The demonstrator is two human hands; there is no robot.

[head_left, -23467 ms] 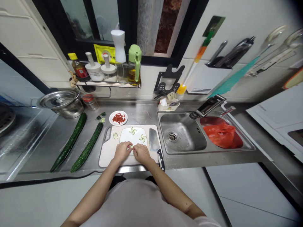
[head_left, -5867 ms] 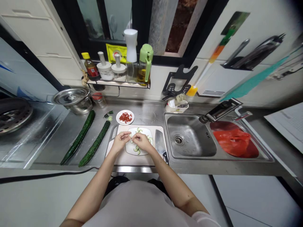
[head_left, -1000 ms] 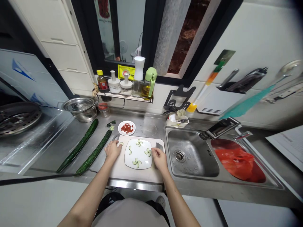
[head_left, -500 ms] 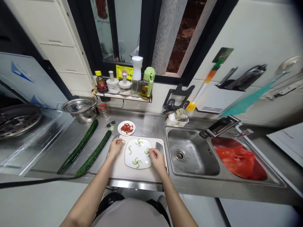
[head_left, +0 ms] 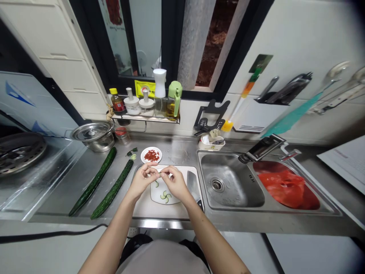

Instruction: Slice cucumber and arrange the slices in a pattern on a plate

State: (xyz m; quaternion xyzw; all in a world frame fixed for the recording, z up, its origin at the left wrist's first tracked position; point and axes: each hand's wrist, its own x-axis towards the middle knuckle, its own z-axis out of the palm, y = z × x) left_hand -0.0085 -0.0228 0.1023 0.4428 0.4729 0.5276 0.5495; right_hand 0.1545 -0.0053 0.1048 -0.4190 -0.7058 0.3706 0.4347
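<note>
My left hand (head_left: pixel 145 179) and my right hand (head_left: pixel 173 182) meet above the white plate (head_left: pixel 156 195). Between their fingertips is a small thin cucumber slice (head_left: pixel 160 173), mostly hidden by the fingers. Curved cucumber slices lie on the plate: a pinwheel (head_left: pixel 165 196) near the front and a curved piece (head_left: pixel 156 184) at the left show, while my hands cover the rest. Under the plate is a pale cutting board (head_left: pixel 142 211). A knife (head_left: pixel 192 183) rests on the board's right side, its handle beside my right forearm.
A small dish of chopped red pieces (head_left: pixel 151 155) sits behind the board. To the left lie two whole cucumbers (head_left: pixel 97 179) (head_left: pixel 114 188) and cucumber scraps (head_left: pixel 133 156). The sink (head_left: pixel 230 186) is at the right, with a red bag (head_left: pixel 282 187) in its side basin.
Both hands have come together over the plate, the left moving right from the board's edge and the right moving left off the plate's right side. The view has shifted slightly.
</note>
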